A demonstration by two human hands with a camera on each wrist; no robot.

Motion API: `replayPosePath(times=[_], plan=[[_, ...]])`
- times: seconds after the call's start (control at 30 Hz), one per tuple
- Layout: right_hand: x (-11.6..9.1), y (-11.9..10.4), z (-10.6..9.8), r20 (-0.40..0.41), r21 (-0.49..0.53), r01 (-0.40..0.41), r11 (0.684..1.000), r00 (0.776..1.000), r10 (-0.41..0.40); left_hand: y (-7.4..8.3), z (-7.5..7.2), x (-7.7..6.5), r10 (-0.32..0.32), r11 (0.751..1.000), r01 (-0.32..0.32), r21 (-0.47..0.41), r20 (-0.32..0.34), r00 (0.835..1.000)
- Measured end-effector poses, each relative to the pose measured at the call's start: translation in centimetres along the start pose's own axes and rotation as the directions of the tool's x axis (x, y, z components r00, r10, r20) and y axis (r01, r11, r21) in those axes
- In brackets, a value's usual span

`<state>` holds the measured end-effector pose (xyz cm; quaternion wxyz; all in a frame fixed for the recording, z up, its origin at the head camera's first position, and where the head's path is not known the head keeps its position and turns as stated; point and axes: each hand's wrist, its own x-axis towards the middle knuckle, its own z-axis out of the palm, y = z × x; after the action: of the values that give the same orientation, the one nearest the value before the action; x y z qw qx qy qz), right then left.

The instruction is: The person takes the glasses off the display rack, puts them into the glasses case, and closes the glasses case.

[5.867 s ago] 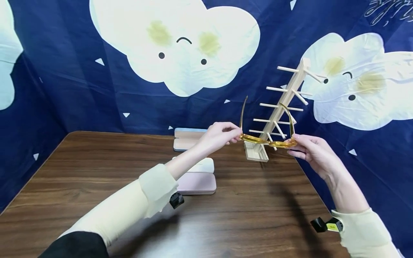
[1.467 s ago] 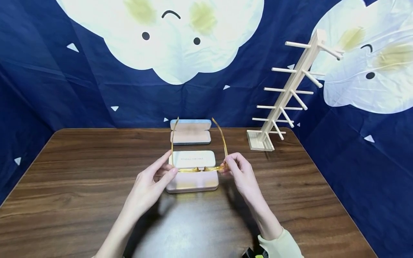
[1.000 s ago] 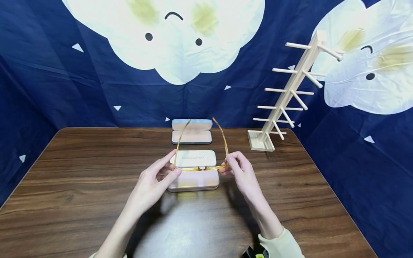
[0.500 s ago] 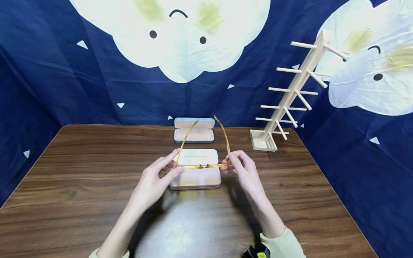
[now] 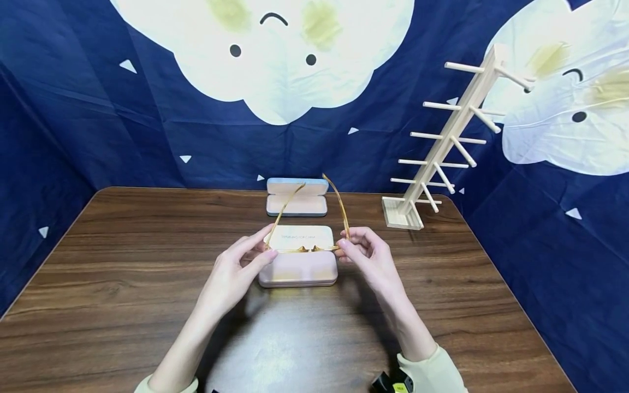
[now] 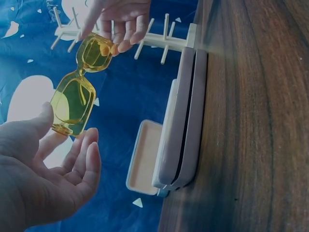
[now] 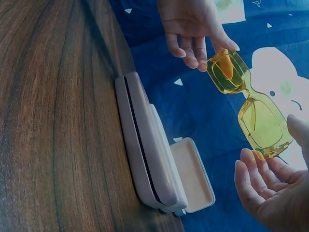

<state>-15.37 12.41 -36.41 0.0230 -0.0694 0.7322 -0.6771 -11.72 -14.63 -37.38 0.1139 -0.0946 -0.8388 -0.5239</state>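
Note:
Both hands hold a pair of yellow-tinted glasses [image 7: 263,123] level above the cases, temples pointing away. My left hand [image 5: 231,278] pinches the left outer corner between thumb and fingers. At the opposite corner, by the hinge, my right hand [image 5: 371,265] pinches the frame. Both temples are unfolded; the left one slants inward. Under the glasses, apart from them, lies a closed pink glasses case [image 5: 297,270]. A white case [image 5: 307,236] with faint lettering sits just behind it. Further back, a blue glasses case [image 5: 297,206] lies open, showing its pale lining.
A wooden display stand [image 5: 454,123] with several pegs stands at the table's back right. The brown wooden table [image 5: 123,262] ends at a blue cloth backdrop [image 5: 147,125] with white clouds. Dark wrist cameras sit at the sleeves.
The glasses have moved from in front of the stand leftward to above the cases. Their left temple has swung inward. In the last half second, the right fingers shifted slightly at the hinge.

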Motion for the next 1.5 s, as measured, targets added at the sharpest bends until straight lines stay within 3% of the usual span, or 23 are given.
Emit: replayPosePath(times=[0.13,0.4,0.77,1.5], plan=[[-0.02,0.06,-0.03,0.005,-0.01,0.015,1.0,1.0,-0.015,-0.08,0.1,-0.02,0.017,1.0,-0.017,-0.007,-0.002,1.0],[-0.04,0.23,-0.06,-0.017,-0.051,0.06,0.997,0.998,-0.061,-0.21,0.07,0.03,-0.013,0.999,0.012,0.031,0.011,1.0],[-0.06,0.29,0.09,-0.066,-0.077,0.054,0.996,0.996,-0.06,0.01,0.02,-0.11,-0.027,0.997,0.026,0.068,0.024,0.999],[-0.17,0.32,0.09,-0.064,-0.094,0.049,0.994,0.996,-0.055,-0.17,0.06,-0.05,0.0,1.0,-0.001,0.029,0.045,0.999]])
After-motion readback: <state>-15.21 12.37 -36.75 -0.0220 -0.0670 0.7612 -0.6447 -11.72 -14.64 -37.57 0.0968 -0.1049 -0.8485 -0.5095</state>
